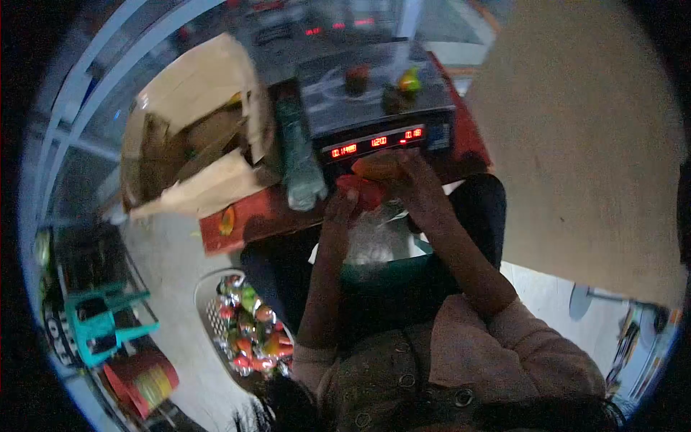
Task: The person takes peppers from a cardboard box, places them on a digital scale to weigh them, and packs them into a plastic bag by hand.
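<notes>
In front of my lap, my left hand [343, 205] is closed around a red pepper [363, 191]. My right hand [417, 180] grips an orange-coloured pepper [378, 165] right beside it; the two peppers touch or nearly touch. Just beyond both hands stands a digital scale [317, 119] with lit red numbers [379, 141]. On its plate sit a yellow-green pepper [409, 81], a dark red one [356, 78] and a dark shape I cannot make out. Clear plastic [381, 237] lies across my lap below the hands.
An open cardboard box [216, 79] stands left of the scale, with a stack of clear plastic bags [299, 162] between them. A small orange piece [227, 220] lies on the red table [263, 214]. A basket [209, 309] of plastic-wrapped peppers is on the floor. Cardboard [583, 144] rises at right.
</notes>
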`<state>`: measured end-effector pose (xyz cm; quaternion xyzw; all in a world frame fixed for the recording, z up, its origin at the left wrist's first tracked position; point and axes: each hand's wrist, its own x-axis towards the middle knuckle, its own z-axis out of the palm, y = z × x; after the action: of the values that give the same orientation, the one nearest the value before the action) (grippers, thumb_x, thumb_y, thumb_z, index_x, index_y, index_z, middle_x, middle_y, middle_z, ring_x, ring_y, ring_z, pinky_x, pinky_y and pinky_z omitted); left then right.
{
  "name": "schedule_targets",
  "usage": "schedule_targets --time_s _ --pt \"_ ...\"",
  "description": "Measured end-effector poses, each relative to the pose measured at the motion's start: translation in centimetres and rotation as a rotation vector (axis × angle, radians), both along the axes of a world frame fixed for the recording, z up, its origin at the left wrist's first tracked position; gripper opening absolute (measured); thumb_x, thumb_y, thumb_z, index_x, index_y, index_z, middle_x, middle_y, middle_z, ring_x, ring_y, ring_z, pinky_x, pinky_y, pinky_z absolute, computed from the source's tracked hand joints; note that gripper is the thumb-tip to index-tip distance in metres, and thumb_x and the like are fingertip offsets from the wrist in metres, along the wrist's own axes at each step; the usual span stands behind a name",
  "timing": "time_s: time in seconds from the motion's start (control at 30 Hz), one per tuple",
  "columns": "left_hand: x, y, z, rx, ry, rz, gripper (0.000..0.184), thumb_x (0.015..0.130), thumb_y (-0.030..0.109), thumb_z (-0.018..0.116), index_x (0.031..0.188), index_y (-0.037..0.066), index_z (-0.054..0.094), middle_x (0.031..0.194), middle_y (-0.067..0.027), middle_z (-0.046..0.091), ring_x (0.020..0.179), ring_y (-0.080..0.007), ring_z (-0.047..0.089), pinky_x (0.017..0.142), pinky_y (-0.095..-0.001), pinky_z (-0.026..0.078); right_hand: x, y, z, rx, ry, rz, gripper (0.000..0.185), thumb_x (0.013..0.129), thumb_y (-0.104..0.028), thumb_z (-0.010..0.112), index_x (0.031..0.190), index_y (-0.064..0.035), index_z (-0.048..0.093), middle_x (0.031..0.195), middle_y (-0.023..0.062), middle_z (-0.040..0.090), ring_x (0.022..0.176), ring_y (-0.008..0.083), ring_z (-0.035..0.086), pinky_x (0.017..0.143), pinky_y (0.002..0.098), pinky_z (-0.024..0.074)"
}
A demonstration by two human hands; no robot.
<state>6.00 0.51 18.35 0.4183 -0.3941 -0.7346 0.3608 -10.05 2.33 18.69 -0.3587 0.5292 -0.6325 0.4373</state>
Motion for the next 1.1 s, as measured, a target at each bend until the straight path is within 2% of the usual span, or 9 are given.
schedule_targets --time_s 0.03,0.17,0.33,0.63,0.73,0.83,0.93,1.03,1.1 --pt "0.3 -0.3 -0.8 0.006 0.057 0.023 0.062 0.077 0.045 0.056 0.119 0.004 0.039 0.108 -0.0092 0.049 0.102 -0.0222 0.046 0.090 -0.0347 0.035 0.5 -0.2 -0.2 -0.041 0.368 -0.020 0.031 0.081 -0.028 0.054 0.099 -0.0030 0.051 0.091 0.0104 0.058 0.083 0.0202 0.057 0.077 0.0323 0.0448" --pt "3.2 0.0 -3.8 -0.071 0.147 0.194 0.070 0.071 0.046 0.062 0.119 0.002 0.037 0.107 -0.0110 0.049 0.103 -0.0238 0.046 0.090 -0.0364 0.034 4.2 -0.6 2.0 0.174 0.268 0.259 0.032 0.078 -0.024 0.059 0.101 -0.0043 0.046 0.098 0.0091 0.050 0.093 0.0191 0.051 0.080 0.0312 0.0436" --pt "9.8 2.6 -3.5 -0.038 0.257 0.289 0.068 0.068 0.041 0.066 0.114 -0.001 0.040 0.103 -0.0091 0.052 0.097 -0.0198 0.050 0.085 -0.0342 0.039 9.0 -2.5 2.1 0.096 0.593 0.740 0.036 0.070 -0.022 0.068 0.094 -0.0042 0.049 0.092 0.0083 0.051 0.085 0.0163 0.052 0.076 0.0288 0.0432" --pt "19.7 5.0 -4.2 -0.076 0.210 0.487 0.064 0.061 0.036 0.072 0.109 0.002 0.045 0.098 -0.0057 0.055 0.089 -0.0178 0.054 0.076 -0.0293 0.044 19.3 -7.9 2.7 -0.214 0.601 1.373 0.038 0.071 -0.032 0.068 0.091 -0.0043 0.052 0.086 0.0039 0.055 0.080 0.0132 0.053 0.072 0.0302 0.0421" --pt "21.8 6.5 -7.8 -0.050 0.206 0.326 0.064 0.057 0.034 0.074 0.106 0.003 0.047 0.096 -0.0054 0.055 0.088 -0.0183 0.054 0.075 -0.0299 0.044 22.8 -10.0 0.4 -0.284 0.342 1.356 0.032 0.076 -0.032 0.062 0.091 -0.0050 0.054 0.085 0.0069 0.055 0.083 0.0160 0.053 0.074 0.0307 0.0412" --pt "22.4 8.4 -8.6 0.029 0.234 0.281 0.064 0.054 0.032 0.076 0.104 0.003 0.049 0.094 -0.0057 0.055 0.087 -0.0189 0.055 0.075 -0.0304 0.044 27.9 -13.2 -5.6 -0.831 0.831 0.896 0.023 0.079 -0.027 0.057 0.090 -0.0068 0.057 0.088 0.0110 0.053 0.086 0.0208 0.053 0.075 0.0318 0.0415" --pt "21.5 9.3 -5.8 0.148 0.332 0.394 0.066 0.050 0.028 0.078 0.103 0.003 0.049 0.094 -0.0069 0.055 0.087 -0.0197 0.055 0.076 -0.0309 0.044 31.3 -14.4 -10.8 -0.964 1.296 0.727 0.022 0.077 -0.023 0.056 0.092 -0.0071 0.056 0.094 0.0139 0.050 0.091 0.0258 0.051 0.075 0.0332 0.0417" --pt "21.1 9.3 -5.4 0.135 0.367 0.357 0.069 0.047 0.027 0.079 0.104 0.002 0.049 0.095 -0.0076 0.055 0.087 -0.0197 0.054 0.077 -0.0308 0.044 32.8 -14.8 -12.6 -0.886 1.217 0.724 0.027 0.071 -0.013 0.054 0.097 -0.0054 0.054 0.101 0.0151 0.049 0.096 0.0291 0.048 0.083 0.0375 0.0390" --pt "20.9 9.0 -6.0 0.129 0.343 0.314 0.069 0.048 0.028 0.078 0.104 0.002 0.048 0.096 -0.0078 0.055 0.087 -0.0195 0.054 0.077 -0.0305 0.044 31.1 -14.5 -10.0 -0.633 0.952 0.877 0.028 0.074 -0.014 0.056 0.100 -0.0058 0.052 0.099 0.0127 0.049 0.096 0.0261 0.048 0.082 0.0349 0.0392"
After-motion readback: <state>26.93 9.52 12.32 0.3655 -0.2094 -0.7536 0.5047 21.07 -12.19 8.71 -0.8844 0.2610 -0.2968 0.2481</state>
